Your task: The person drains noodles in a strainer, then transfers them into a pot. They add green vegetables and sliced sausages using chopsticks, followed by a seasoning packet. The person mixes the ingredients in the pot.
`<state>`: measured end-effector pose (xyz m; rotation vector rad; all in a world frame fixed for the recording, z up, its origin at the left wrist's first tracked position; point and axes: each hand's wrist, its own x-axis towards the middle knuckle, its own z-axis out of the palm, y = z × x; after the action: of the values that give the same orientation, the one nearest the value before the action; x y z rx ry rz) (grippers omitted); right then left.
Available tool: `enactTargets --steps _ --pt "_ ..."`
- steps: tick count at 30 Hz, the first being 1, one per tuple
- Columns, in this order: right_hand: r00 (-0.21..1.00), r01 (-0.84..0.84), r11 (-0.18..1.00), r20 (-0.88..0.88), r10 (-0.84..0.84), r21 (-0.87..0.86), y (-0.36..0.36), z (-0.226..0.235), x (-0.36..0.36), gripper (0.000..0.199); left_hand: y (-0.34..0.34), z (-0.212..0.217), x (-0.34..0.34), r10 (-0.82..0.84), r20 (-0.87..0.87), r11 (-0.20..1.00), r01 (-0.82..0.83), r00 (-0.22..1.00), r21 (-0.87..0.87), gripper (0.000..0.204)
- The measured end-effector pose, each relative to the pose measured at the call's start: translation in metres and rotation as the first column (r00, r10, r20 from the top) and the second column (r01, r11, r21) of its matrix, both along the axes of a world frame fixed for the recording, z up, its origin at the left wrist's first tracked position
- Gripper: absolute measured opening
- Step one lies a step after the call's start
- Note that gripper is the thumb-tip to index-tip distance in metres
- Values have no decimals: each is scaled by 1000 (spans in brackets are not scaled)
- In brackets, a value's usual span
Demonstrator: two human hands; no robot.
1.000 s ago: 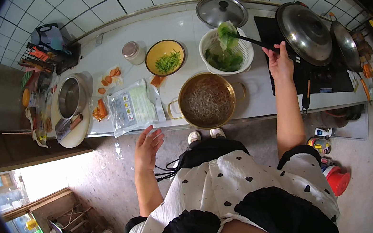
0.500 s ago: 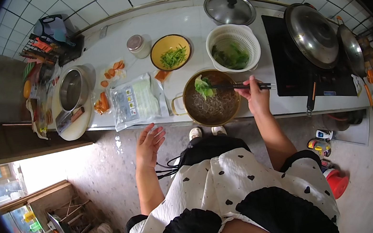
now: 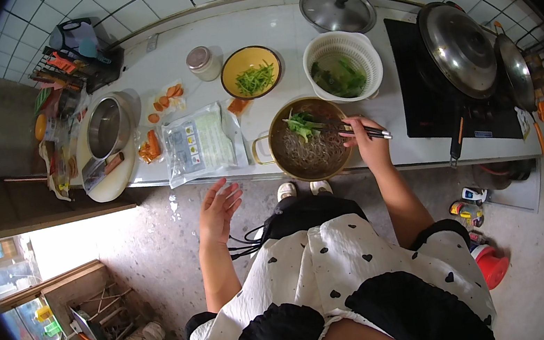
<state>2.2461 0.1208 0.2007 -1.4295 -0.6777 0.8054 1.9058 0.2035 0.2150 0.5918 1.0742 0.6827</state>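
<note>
My right hand [image 3: 368,141] is closed around dark chopsticks [image 3: 377,131] with pale ends. Their tips reach into a gold-coloured pot [image 3: 276,157], at a clump of green leaves [image 3: 304,125]. The leaves lie on thin, translucent noodles [image 3: 306,156] in brownish liquid. My left hand [image 3: 220,209] hovers in front of the counter edge, fingers apart and holding nothing. Behind the pot stands a white strainer basket [image 3: 367,50] with more leaves inside. Left of the basket sits a yellow bowl [image 3: 230,71] of chopped green pieces.
A clear package [image 3: 192,146] lies left of the pot, near a lidded jar [image 3: 202,64]. Farther left are a steel pot [image 3: 105,128] and a knife [image 3: 103,172] on a round board. At the right, a covered pan [image 3: 459,54] occupies the black cooktop [image 3: 421,105].
The chopsticks and my right hand have shifted slightly, and the leaves now rest lower, on the noodles rather than lifted. My left hand stays in place.
</note>
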Motion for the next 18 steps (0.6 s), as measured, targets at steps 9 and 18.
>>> enactTargets --steps 9,18 --pt "979 198 979 -53 -196 39 -1 -7 4 25 1 1 2 2 -16 1000 -2 1000 -7 33" --pt "979 195 979 50 -198 64 -13 -5 10 24 1 2 5 -5 0 1000 5 1000 -26 34"
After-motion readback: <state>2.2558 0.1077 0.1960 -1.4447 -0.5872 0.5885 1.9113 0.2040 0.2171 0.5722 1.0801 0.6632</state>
